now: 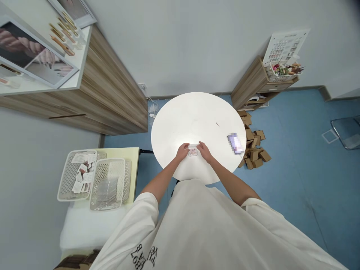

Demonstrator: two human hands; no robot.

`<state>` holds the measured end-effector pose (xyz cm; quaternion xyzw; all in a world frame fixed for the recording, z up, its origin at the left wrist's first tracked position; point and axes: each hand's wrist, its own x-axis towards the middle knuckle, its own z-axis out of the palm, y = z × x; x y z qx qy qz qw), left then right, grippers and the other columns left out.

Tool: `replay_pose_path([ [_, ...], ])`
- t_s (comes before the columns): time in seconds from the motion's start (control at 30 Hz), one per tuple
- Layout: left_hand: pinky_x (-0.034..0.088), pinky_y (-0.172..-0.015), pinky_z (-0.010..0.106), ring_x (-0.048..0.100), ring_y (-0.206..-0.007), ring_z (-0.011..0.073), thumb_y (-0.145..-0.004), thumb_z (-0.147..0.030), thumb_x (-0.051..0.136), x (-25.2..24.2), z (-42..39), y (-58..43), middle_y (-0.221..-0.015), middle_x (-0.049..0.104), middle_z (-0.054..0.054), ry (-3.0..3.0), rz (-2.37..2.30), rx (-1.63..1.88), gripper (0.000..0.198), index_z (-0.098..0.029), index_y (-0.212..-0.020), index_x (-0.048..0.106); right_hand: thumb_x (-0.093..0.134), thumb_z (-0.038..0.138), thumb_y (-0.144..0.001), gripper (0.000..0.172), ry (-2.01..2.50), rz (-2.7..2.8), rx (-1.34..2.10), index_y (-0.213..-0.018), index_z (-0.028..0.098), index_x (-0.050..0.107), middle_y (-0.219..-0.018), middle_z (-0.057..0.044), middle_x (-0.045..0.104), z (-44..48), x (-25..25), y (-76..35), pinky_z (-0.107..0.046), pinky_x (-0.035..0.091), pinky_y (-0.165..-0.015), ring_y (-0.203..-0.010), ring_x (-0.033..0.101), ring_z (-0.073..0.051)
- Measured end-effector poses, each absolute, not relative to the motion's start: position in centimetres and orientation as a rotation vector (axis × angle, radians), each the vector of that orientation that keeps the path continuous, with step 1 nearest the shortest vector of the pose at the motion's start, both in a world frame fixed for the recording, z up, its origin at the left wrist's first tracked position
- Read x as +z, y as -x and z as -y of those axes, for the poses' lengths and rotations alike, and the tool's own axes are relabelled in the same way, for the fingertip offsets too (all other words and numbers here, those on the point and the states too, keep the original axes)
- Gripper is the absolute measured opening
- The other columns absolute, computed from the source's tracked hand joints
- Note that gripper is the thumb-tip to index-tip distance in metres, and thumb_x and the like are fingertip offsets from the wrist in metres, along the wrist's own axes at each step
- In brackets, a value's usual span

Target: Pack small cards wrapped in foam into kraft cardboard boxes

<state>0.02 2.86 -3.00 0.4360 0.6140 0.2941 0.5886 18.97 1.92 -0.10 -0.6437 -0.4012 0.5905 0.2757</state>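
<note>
A small clear plastic box (193, 151) with pink and red pieces in it is at the near middle of the round white table (194, 112). The fingers of my left hand (183, 151) close on its left edge. On the opposite side, my right hand (205, 151) grips the upper right edge. The box appears to have its lid raised at the far side, though it is too small to be sure. What the pieces inside are cannot be made out.
A blurred-out phone-like object (235, 143) lies on the table's right. Small cardboard boxes (254, 152) are heaped on the floor beyond. White baskets (108, 183) with papers and clear plastic stand at left. A wooden cabinet (112, 86) and a shelf unit (250, 82) flank the table.
</note>
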Motion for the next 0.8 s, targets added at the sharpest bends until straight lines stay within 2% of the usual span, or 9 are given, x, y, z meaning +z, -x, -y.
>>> replay_pose_path([
  [0.17,0.046,-0.106,0.039,0.059,-0.123,0.0235,-0.073,-0.005,0.054,-3.6,-0.1,0.3,-0.130,0.064,0.009,-1.096,-1.459,0.613,0.049,-0.019,-0.118,0.063,0.060,0.037,-0.085,0.070,1.765,1.330,1.549,-0.151,0.026,0.038,-0.146,-0.010,0.050,1.3,-2.1,-19.5,-0.040,0.041,-0.110,-0.131,0.050,-0.024],
  [0.37,0.043,-0.110,0.041,0.054,-0.129,0.0241,-0.082,-0.008,0.046,-3.6,2.1,0.8,-0.139,0.058,0.010,-1.374,-1.558,0.420,0.049,-0.019,-0.127,0.060,0.054,0.032,-0.089,0.071,1.847,1.730,1.441,-0.155,0.023,0.031,-0.153,-0.011,0.041,2.9,-3.2,-20.0,-0.041,0.039,-0.112,-0.137,0.044,-0.026],
  [0.57,0.034,-0.117,0.046,0.037,-0.144,0.0271,-0.084,-0.007,0.045,-3.2,4.1,1.4,-0.159,0.037,0.009,-1.910,-1.342,0.170,0.060,-0.019,-0.143,0.048,0.045,0.026,-0.093,0.066,1.856,2.334,1.237,-0.157,0.019,0.030,-0.158,-0.013,0.035,3.2,-2.9,-20.2,-0.043,0.036,-0.111,-0.139,0.038,-0.029],
  [0.67,0.033,-0.116,0.048,0.033,-0.147,0.0295,-0.083,-0.007,0.048,-3.2,4.9,1.6,-0.165,0.025,0.008,-1.970,-1.271,0.027,0.068,-0.022,-0.149,0.041,0.044,0.022,-0.093,0.069,1.841,2.482,1.179,-0.159,0.021,0.027,-0.160,-0.012,0.032,3.6,-2.7,-20.1,-0.046,0.033,-0.112,-0.142,0.033,-0.031],
  [0.8,0.026,-0.118,0.052,0.026,-0.150,0.0336,-0.081,-0.008,0.051,-3.0,5.4,1.4,-0.168,0.014,0.008,-1.972,-1.259,-0.082,0.073,-0.024,-0.151,0.037,0.047,0.016,-0.088,0.074,1.858,2.531,1.169,-0.159,0.020,0.026,-0.163,-0.014,0.027,3.8,-2.4,-19.6,-0.050,0.029,-0.113,-0.144,0.029,-0.035],
])
